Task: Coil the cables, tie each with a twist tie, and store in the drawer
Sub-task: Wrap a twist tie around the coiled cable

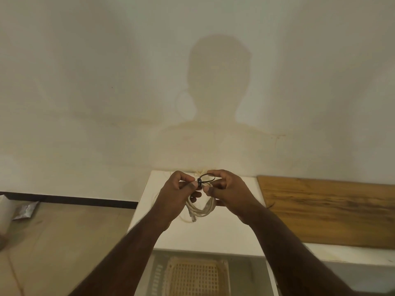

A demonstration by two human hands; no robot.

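Observation:
A coiled white cable (201,208) hangs between my two hands above the white cabinet top (213,233). A black tie (206,177) loops round the top of the coil. My left hand (179,189) pinches the tie's head and the coil with thumb and fingers. My right hand (228,189) pinches the tie's free end and holds the coil from the right. More pale cable (199,173) lies at the back of the cabinet top, partly hidden by my hands. Below, the open drawer (192,274) shows a tan grid tray.
A wooden board (331,210) lies on the surface to the right of the cabinet. The floor (64,242) at left holds a silver wrapper (25,210) and a white object (4,212) at the frame edge. A plain wall stands close behind.

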